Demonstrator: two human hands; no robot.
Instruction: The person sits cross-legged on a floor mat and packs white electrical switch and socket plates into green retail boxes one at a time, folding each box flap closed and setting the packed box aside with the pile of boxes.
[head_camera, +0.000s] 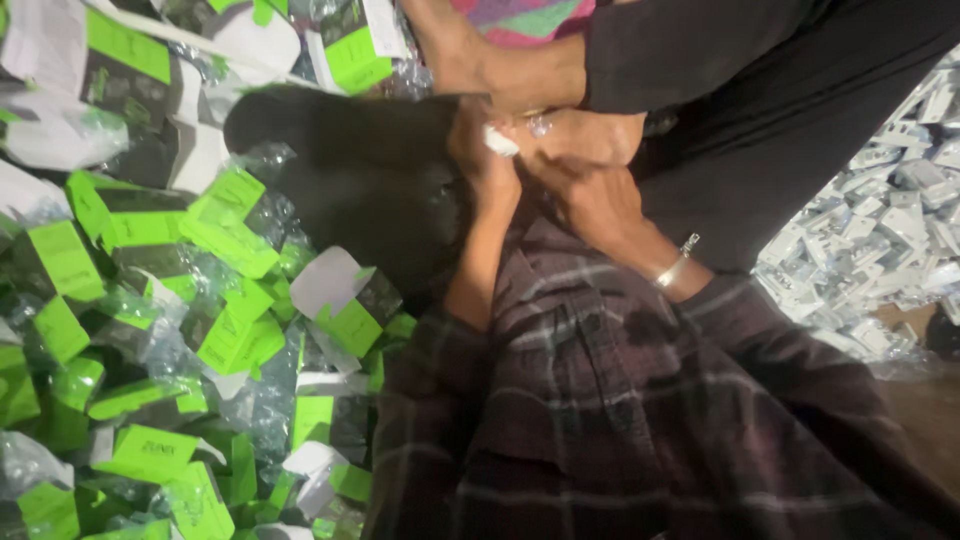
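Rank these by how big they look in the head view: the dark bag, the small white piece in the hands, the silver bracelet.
1. Dark bag, by far the largest.
2. Silver bracelet.
3. White piece, pinched between the left hand and right hand.
The last two look close in size; the order is unsure.

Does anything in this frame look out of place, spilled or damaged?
Yes. Green-and-white boxes lie heaped at all angles with loose clear wrap, not stacked. Small white parts are strewn at right. Both hands pinch a small white piece.
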